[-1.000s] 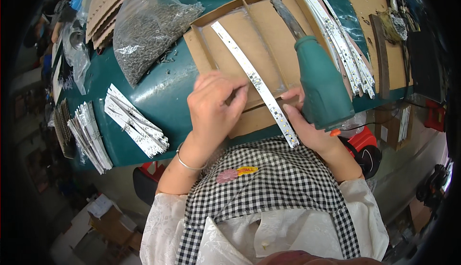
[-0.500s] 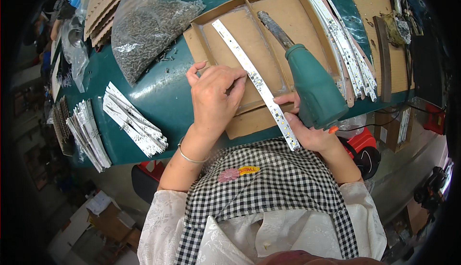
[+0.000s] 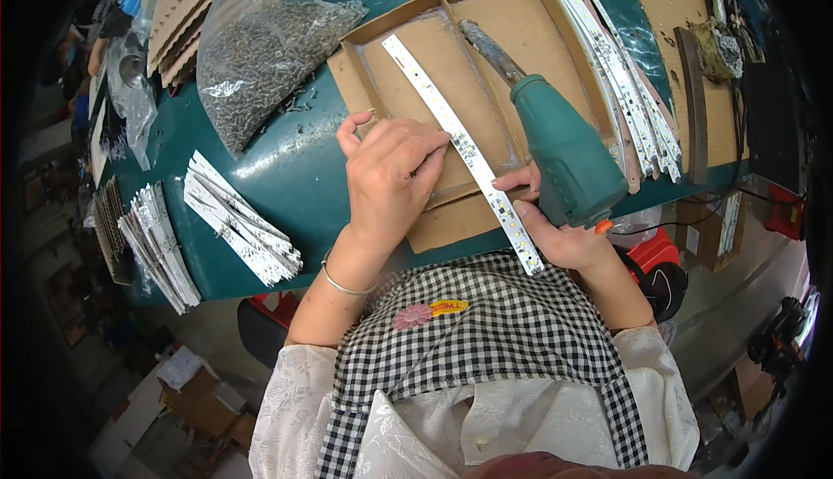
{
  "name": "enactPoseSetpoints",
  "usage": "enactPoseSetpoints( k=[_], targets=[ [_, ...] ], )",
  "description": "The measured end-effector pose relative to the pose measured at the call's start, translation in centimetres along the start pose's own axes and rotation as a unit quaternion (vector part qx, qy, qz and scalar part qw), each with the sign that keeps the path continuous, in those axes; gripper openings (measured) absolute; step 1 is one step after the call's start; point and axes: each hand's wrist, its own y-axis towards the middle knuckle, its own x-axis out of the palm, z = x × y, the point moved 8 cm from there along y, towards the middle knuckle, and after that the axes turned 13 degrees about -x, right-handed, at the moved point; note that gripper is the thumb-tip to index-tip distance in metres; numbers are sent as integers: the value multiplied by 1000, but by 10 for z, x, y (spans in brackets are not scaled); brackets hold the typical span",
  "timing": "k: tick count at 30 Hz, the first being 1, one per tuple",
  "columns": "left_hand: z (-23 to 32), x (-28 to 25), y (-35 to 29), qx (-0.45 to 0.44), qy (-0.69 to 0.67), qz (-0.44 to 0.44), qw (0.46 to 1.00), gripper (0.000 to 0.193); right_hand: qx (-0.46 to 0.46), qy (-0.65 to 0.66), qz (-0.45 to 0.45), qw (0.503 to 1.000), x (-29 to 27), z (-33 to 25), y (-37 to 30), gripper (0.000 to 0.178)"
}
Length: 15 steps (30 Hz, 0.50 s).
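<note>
Head view: the LED strip [image 3: 463,150] lies 11-to-5 o'clock over the cardboard tray [image 3: 542,36], left hand [image 3: 390,167] curled at its 9 o'clock edge, right hand [image 3: 560,240] at 4 o'clock, partly behind the green-bodied tool [image 3: 568,151]; whether either pinches it cannot be determined.

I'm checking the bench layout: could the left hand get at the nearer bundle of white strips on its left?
Probably yes: the left hand is busy at the single circuit strip, but only green tabletop shows between it and the nearer bundle.
</note>
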Motion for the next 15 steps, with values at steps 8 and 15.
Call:
enactPoseSetpoints(
  k=[8,15],
  targets=[
    [4,2,1,25,21,-22,999,15,1,11,8,1000,-1,3,0,27],
    [-8,-1,-4,-11,-41,16,999,14,-44,101,66,992,-21,-6,-19,36]
  ],
)
